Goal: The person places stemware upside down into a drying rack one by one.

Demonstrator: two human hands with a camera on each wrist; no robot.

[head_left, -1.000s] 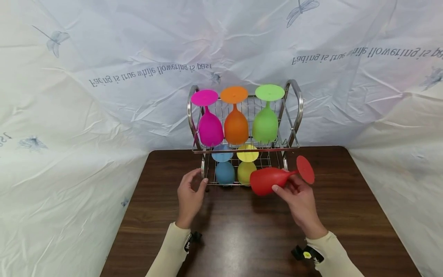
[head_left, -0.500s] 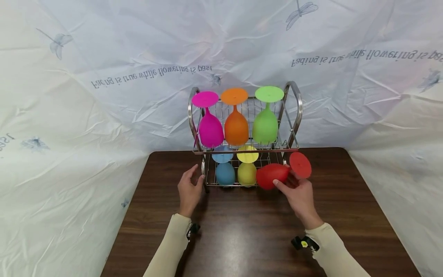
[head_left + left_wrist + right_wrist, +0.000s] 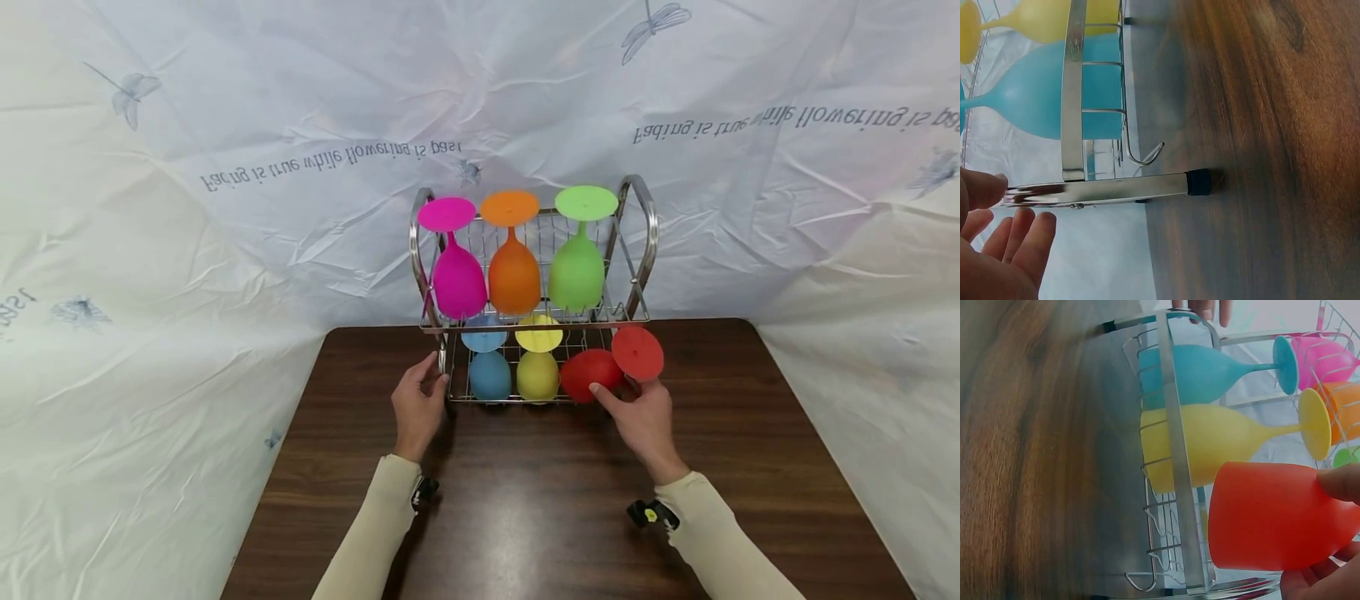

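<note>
My right hand (image 3: 643,421) grips a red plastic goblet (image 3: 1266,515) by the narrowing part of its bowl, thumb on the near side. The red goblet is tilted, bowl toward the left, at the lower right of a two-tier metal rack (image 3: 534,327), beside an upside-down yellow goblet (image 3: 537,377). A blue goblet (image 3: 490,377) stands upside down left of the yellow one. My left hand (image 3: 417,410) is at the rack's left side post, thumb and fingers on either side of it. Part of the right fingers is hidden behind the red goblet.
On the upper tier, magenta (image 3: 459,279), orange (image 3: 513,275) and lime green (image 3: 577,271) goblets stand upside down. The rack stands on a dark wooden table (image 3: 517,500), against a white printed cloth (image 3: 315,225) at the back and sides.
My right hand has carried the red goblet forward toward the lower tier's right end, turning its base toward the camera. The left hand drew slightly off the post, then came back to it.
</note>
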